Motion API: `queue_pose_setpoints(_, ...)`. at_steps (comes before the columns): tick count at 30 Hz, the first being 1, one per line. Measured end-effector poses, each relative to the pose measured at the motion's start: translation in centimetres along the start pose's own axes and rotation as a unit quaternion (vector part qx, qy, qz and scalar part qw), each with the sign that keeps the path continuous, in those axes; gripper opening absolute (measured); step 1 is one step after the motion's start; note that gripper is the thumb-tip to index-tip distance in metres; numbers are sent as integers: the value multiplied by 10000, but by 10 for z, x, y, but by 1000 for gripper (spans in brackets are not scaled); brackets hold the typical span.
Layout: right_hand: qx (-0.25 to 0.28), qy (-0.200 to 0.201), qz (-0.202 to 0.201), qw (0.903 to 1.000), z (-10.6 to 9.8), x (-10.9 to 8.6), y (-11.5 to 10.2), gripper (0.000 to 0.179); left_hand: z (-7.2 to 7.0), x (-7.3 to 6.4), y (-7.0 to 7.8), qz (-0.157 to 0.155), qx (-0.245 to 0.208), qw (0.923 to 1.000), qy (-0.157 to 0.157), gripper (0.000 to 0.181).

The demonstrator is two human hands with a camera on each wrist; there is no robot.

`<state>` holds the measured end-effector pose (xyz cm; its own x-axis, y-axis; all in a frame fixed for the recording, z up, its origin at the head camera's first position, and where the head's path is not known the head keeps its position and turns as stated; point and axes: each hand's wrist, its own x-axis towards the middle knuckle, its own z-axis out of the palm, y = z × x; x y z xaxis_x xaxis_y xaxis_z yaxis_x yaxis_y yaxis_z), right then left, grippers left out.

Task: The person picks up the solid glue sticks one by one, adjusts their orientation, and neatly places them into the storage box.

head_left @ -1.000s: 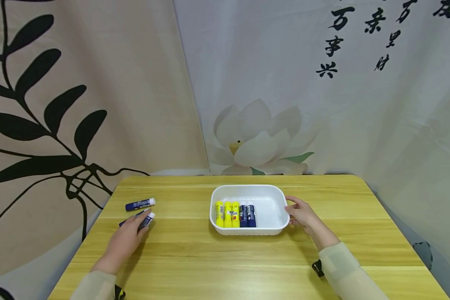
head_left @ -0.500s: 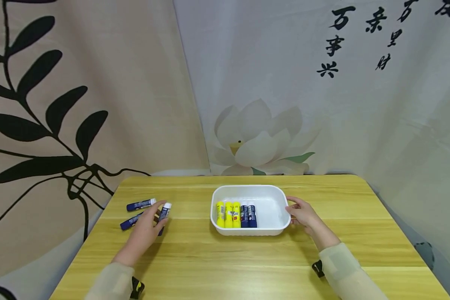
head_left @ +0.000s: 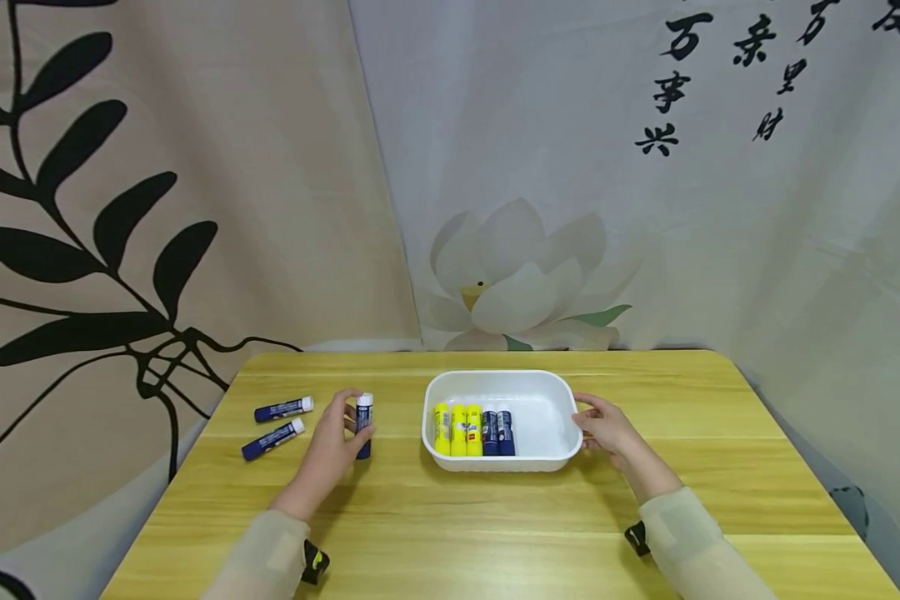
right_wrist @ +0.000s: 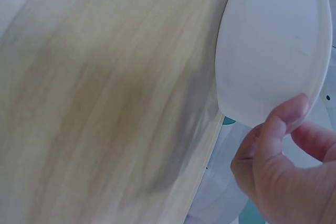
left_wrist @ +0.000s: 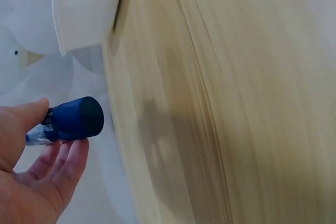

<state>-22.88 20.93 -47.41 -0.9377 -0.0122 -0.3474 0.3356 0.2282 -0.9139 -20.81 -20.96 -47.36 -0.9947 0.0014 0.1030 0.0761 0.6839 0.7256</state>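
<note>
My left hand (head_left: 332,450) pinches a dark blue glue stick with a white end (head_left: 363,427) between thumb and fingers, holding it nearly upright left of the tray. In the left wrist view the blue end of that glue stick (left_wrist: 79,119) points toward the table, clear of it. A white plastic tray (head_left: 540,462) stands at the middle of the table, and my right hand (head_left: 606,429) grips its right rim with thumb and fingers. Inside, at the left, three yellow glue sticks (head_left: 459,430) and two blue glue sticks (head_left: 497,433) lie side by side.
Two more blue glue sticks, an upper one (head_left: 282,408) and a lower one (head_left: 272,439), lie at the left of the wooden table (head_left: 450,533). A printed curtain (head_left: 307,167) hangs behind the table's back edge.
My left hand has picked a blue glue stick up from the left group and carried it right, toward the tray, turning it more upright. My right hand stays at the tray's rim.
</note>
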Motion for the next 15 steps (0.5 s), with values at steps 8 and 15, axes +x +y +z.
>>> queue_pose_setpoints(8, 5, -16, 14, 10000, -1, -1, 1, 48, 18, 7, 23, 229, -276, 9980, 527, 60)
queue_pose_setpoints(15, 24, -15, 7, 10000, 0, 0, 1, 48, 31, 17, 44, 423, -612, 9951, 657, 58)
